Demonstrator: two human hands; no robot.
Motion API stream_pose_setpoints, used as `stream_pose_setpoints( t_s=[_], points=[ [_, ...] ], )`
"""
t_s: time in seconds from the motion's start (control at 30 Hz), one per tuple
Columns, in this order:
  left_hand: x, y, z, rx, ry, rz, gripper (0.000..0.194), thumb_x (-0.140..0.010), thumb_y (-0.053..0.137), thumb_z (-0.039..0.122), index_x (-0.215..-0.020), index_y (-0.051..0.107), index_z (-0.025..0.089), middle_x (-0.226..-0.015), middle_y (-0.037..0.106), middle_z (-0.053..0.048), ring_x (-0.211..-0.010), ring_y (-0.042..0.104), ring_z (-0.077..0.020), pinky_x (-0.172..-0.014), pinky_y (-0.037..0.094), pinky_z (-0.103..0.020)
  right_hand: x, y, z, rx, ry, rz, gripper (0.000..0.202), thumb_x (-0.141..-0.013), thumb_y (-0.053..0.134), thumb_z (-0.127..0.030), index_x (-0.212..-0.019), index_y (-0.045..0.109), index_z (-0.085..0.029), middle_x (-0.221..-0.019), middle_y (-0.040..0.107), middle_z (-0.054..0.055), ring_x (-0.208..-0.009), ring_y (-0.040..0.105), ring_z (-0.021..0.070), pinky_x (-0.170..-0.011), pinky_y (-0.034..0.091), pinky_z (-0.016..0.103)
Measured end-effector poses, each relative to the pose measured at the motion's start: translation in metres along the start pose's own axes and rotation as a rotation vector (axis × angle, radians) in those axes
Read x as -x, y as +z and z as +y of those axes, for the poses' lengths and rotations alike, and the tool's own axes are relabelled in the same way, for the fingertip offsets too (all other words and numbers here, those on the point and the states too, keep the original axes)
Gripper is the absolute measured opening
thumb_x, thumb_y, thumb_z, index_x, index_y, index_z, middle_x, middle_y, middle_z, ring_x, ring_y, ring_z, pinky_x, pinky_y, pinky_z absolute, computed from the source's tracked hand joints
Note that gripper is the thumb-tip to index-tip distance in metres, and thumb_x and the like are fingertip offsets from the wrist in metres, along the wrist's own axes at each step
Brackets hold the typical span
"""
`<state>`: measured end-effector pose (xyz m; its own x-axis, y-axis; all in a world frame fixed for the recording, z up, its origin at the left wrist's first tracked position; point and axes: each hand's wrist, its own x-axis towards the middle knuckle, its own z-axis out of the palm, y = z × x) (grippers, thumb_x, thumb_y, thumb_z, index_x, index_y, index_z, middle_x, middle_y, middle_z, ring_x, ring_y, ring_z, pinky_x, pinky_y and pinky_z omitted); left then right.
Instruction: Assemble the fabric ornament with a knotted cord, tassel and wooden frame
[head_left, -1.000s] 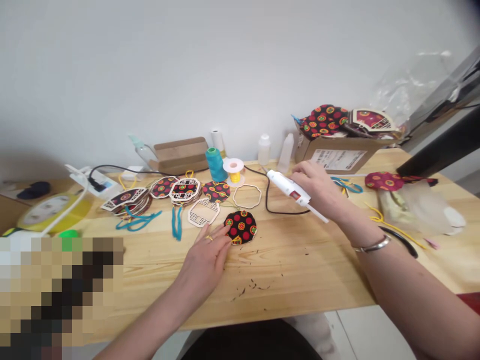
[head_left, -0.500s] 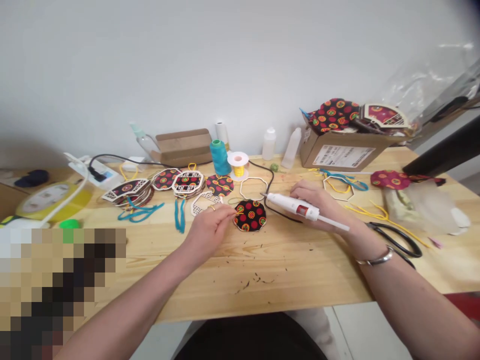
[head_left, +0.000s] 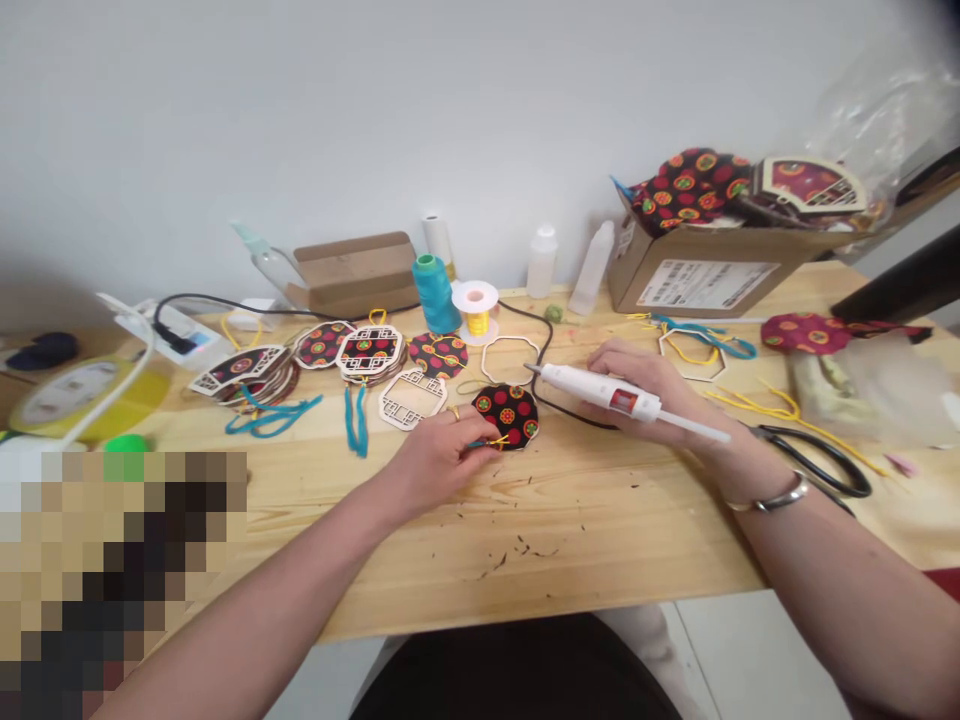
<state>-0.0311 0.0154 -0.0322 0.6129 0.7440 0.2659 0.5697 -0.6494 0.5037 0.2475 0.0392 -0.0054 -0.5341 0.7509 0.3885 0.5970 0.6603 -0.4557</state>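
Observation:
My right hand is wrapped round a white glue gun, its nozzle pointing left and a clear glue stick poking out of its back. My left hand is closed in a pinch on a short yellow cord at the lower left edge of a black, flower-patterned fabric octagon. That octagon lies flat on the wooden table, just left of and below the nozzle. Beside my left hand lies a pale octagonal lattice frame. Behind the fabric piece rests a thin octagonal ring.
Several finished lattice pieces with blue tassels lie left. Teal thread and a yellow spool stand behind. At right are black-handled scissors and a filled cardboard box. The gun's black cable crosses the back.
My left hand has moved down and right along the fabric octagon's edge, now with the yellow cord at the lower left. My right hand still holds the glue gun; the view has shifted slightly.

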Motion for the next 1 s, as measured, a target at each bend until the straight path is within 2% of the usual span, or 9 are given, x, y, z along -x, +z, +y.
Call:
stream_pose_setpoints(
  t_s=[0.23, 1.0],
  points=[
    [0.0, 0.004, 0.001, -0.075, -0.024, 0.011, 0.011, -0.081, 0.061, 0.027, -0.088, 0.065, 0.02, -0.083, 0.066, -0.001, -0.075, 0.062, -0.0146, -0.065, 0.047, -0.026, 0.003, 0.006, 0.009, 0.005, -0.008, 0.015, 0.02, -0.076, 0.063, -0.037, -0.077, 0.056, -0.019, -0.079, 0.06, 0.007, -0.072, 0.054, 0.0185, -0.061, 0.041, 0.03],
    [-0.001, 0.005, 0.003, -0.082, -0.04, 0.017, 0.012, -0.084, 0.056, 0.027, -0.089, 0.065, 0.021, -0.082, 0.067, -0.001, -0.072, 0.063, -0.0143, -0.063, 0.046, -0.025, -0.001, 0.0, -0.004, 0.015, 0.028, -0.037, 0.018, -0.078, 0.06, -0.036, -0.075, 0.057, -0.019, -0.076, 0.059, 0.007, -0.068, 0.053, 0.018, -0.06, 0.04, 0.029]
  ],
)
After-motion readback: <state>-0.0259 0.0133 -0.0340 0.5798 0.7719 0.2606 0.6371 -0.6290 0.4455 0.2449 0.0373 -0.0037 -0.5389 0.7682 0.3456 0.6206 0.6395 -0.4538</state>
